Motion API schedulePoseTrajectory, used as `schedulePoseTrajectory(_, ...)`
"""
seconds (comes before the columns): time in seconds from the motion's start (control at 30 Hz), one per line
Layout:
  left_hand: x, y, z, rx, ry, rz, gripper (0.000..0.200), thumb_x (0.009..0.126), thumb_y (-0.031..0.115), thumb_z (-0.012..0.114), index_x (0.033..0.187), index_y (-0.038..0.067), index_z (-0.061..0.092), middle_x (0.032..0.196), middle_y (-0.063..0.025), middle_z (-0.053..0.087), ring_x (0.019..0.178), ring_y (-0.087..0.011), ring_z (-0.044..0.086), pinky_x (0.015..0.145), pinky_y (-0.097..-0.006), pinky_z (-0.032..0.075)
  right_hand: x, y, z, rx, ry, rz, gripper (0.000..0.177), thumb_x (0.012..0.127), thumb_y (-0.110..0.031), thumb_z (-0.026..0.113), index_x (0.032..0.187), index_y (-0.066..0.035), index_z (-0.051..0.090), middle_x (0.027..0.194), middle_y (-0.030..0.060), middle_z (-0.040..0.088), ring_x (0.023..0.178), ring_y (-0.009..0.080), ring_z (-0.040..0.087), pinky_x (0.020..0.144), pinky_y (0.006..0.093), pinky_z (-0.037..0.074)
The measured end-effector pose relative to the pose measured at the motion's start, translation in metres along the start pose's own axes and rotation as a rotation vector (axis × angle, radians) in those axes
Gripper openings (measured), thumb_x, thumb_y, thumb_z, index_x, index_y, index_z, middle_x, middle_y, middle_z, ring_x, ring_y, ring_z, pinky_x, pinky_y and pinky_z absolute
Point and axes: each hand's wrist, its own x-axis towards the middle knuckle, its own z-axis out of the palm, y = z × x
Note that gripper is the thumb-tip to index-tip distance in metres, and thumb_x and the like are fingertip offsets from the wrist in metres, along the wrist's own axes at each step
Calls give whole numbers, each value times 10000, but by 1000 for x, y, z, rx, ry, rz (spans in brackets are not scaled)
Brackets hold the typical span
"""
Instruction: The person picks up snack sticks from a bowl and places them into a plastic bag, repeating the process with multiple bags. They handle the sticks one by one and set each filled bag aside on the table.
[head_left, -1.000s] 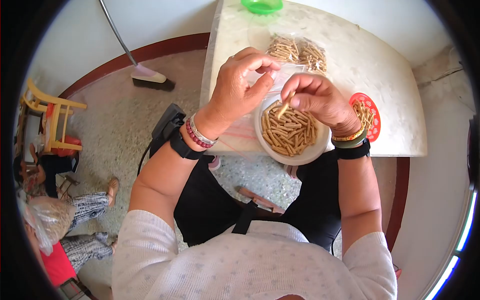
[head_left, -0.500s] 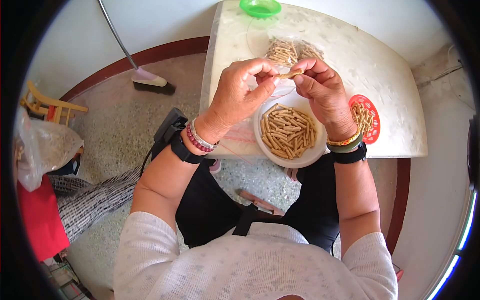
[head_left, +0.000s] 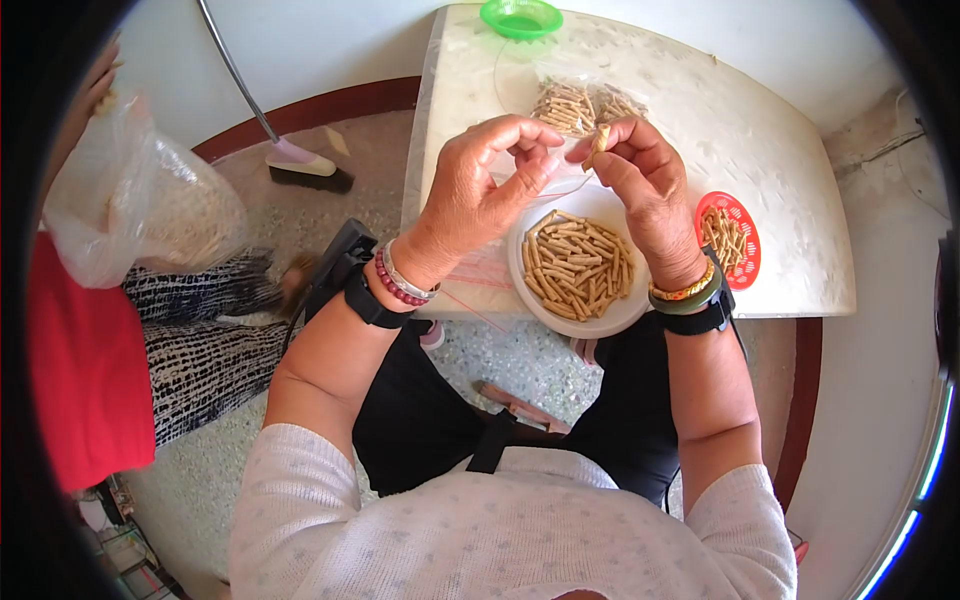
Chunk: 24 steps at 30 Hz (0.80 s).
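Note:
My right hand [head_left: 640, 165] pinches a short tan stick [head_left: 597, 146] between thumb and fingers, holding it nearly upright. Facing it, my left hand [head_left: 500, 175] has its thumb and index fingertip slightly apart, with nothing visible between them. Below both hands is a white bowl [head_left: 518, 265] heaped with similar tan sticks [head_left: 575, 262]. A red perforated basket [head_left: 747, 262], beside my right wrist, holds thinner-looking sticks [head_left: 722, 235]. Just beyond my fingertips lie clear plastic bags [head_left: 600, 100] filled with sticks.
The table [head_left: 750, 130] carries a green basket [head_left: 520, 18] at its far edge. At left, a person in red [head_left: 90, 370] carries a clear plastic bag [head_left: 190, 215]. A broom [head_left: 305, 165] leans by the wall.
The stick has come away from my left fingers and turned from level to nearly upright in my right hand. The person at left has moved further into view with the plastic bag.

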Motion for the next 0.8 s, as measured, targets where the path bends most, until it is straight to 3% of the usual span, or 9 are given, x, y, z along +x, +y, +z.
schedulePoseTrajectory(0.13, 1, 14, -1, -36, 31, -25, 137, 855, 86, 674, 952, -7, 646, 758, -46, 647, 660, -96, 564, 626, -244, 475, -2, -1, -3, -200, -49, 17, 91, 879, -37, 627, 965, -24, 599, 832, -15, 618, 776, 48, 568, 713, 203, 459)
schedulePoseTrajectory(0.2, -1, 8, 1, 15, 18, -10, 134, 862, 91, 671, 949, -8, 647, 773, -50, 658, 675, -94, 580, 630, -246, 481, -1, 4, -2, -332, -98, -91, 87, 876, -44, 642, 950, -13, 608, 816, -25, 606, 736, 28, 554, 655, 178, 446)
schedulePoseTrajectory(0.3, -3, 25, 4, 38, 15, -48, 138, 882, 107, 658, 947, -14, 647, 797, -59, 675, 709, -95, 613, 640, -251, 496, -8, -9, 5, -488, -83, -112, 72, 879, -49, 650, 933, -13, 618, 816, -29, 603, 726, 24, 545, 649, 175, 445)
schedulePoseTrajectory(0.43, 0, 42, 5, -38, 36, -215, 169, 946, 135, 587, 969, -24, 637, 840, -18, 647, 761, -62, 573, 700, -221, 467, -15, -17, 8, -205, -35, -98, 62, 885, -45, 651, 934, -20, 624, 815, -31, 600, 722, 32, 534, 657, 178, 441)
schedulePoseTrajectory(0.5, -13, 25, -2, 49, 125, -198, 190, 950, 158, 587, 969, -25, 633, 837, -15, 642, 743, -54, 563, 680, -208, 457, -29, -26, 1, -143, 86, -51, 49, 893, -47, 645, 934, -31, 625, 819, -32, 601, 732, 38, 528, 665, 177, 438)
schedulePoseTrajectory(0.57, -32, 25, -7, 130, 196, -188, 212, 954, 181, 586, 968, -26, 629, 835, -12, 636, 725, -45, 553, 661, -195, 446, -54, -34, -12, -351, 251, -112, 70, 923, -103, 613, 919, -34, 622, 799, -41, 579, 730, 38, 503, 650, 188, 424)
schedulePoseTrajectory(0.63, -75, 45, -2, -71, 420, -439, 197, 940, 198, 612, 952, 2, 624, 801, 6, 608, 663, -41, 510, 609, -179, 413, -95, -36, -23, -280, 409, -24, 132, 944, -154, 580, 909, -34, 625, 748, -47, 535, 670, 39, 455, 601, 201, 391)
schedulePoseTrajectory(0.73, -141, 41, 24, -429, 515, -683, 134, 922, 177, 623, 949, 46, 624, 740, 25, 571, 600, -50, 481, 558, -184, 396, -164, -21, -15, -138, 545, 109, 184, 955, -194, 540, 899, -39, 621, 710, -33, 502, 603, 36, 407, 541, 186, 341)
schedulePoseTrajectory(0.8, -168, 47, 48, -605, 497, -812, 100, 910, 140, 611, 951, 50, 628, 728, 24, 567, 584, -58, 486, 545, -199, 404, -203, -17, 6, -114, 473, 184, 161, 957, -194, 545, 905, -52, 597, 723, -41, 530, 594, 27, 396, 536, 180, 337)
